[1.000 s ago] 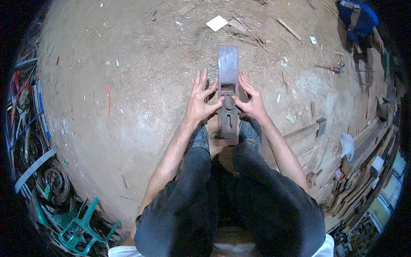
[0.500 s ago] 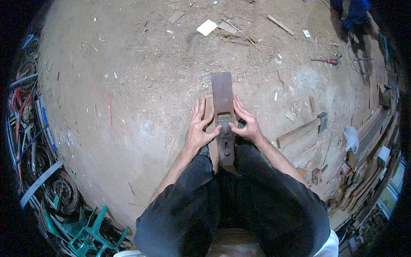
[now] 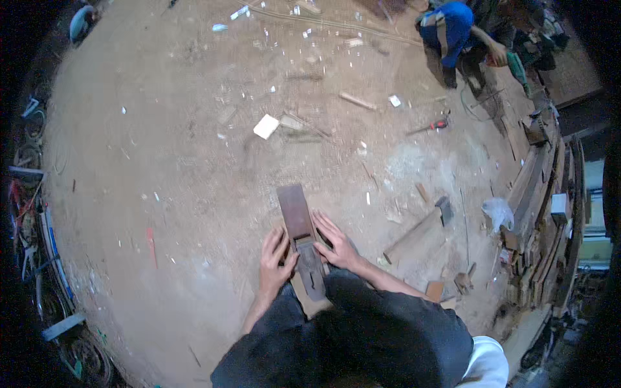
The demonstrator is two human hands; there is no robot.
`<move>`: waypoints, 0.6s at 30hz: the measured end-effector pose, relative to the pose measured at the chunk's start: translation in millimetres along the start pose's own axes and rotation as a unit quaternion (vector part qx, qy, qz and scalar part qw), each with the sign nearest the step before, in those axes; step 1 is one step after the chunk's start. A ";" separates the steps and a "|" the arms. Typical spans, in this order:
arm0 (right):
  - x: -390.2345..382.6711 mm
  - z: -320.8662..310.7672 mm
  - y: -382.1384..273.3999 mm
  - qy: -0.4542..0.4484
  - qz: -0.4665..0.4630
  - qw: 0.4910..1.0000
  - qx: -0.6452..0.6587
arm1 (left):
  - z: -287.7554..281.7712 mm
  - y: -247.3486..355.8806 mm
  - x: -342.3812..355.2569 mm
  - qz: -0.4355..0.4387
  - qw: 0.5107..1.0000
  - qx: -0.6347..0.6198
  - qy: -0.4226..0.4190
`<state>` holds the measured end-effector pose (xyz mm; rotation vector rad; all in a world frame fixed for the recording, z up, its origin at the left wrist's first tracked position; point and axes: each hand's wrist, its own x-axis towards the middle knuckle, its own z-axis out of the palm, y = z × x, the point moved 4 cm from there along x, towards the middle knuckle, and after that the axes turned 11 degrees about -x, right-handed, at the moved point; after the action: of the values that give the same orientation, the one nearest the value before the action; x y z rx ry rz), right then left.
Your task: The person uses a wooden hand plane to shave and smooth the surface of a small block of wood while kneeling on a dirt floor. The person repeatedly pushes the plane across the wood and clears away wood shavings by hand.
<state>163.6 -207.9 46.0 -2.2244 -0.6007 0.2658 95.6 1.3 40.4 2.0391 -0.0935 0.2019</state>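
Note:
Between my knees lies a long hand plane point(image 3: 294, 210), its sole slightly angled, over a pale board point(image 3: 305, 301). My left hand point(image 3: 275, 258) grips along its left side, thumb toward the plane's middle, fingers bent. My right hand point(image 3: 337, 242) holds the right side, fingers extended along it and thumb against the body. Whether the board itself is touched by my fingertips I cannot tell. The picture is somewhat blurred.
A co-worker in blue point(image 3: 453, 29) holds a green tool point(image 3: 517, 70) at upper right. Around me lie an axe point(image 3: 420, 231), a red-handled screwdriver point(image 3: 436, 125), a white square point(image 3: 265, 126), stacked planks point(image 3: 543, 246) at right and piled metal scrap point(image 3: 32, 226) at left.
My view has swung up and right, so the hands and plane appear lower and further left, with the plane more slanted. More of the co-worker shows. Both hands stay on the plane.

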 end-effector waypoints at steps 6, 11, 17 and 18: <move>-25.3 -11.0 15.3 0.087 0.034 0.995 -0.046 | -4.0 18.8 -6.0 -0.025 0.999 0.035 -0.030; -50.9 -7.3 20.5 0.011 0.089 0.994 -0.069 | 3.0 15.2 -16.3 -0.033 0.995 0.065 -0.063; -54.6 12.9 13.8 0.016 0.158 0.983 -0.089 | 17.0 -26.8 -36.6 -0.022 0.998 0.057 -0.034; -52.7 14.5 19.1 0.020 0.161 0.980 -0.118 | 21.4 -27.8 -33.4 -0.014 0.998 0.059 -0.032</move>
<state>118.9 -235.7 21.8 -2.5500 -0.2563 0.3281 69.2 -5.7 0.4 2.1634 -0.0938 0.1274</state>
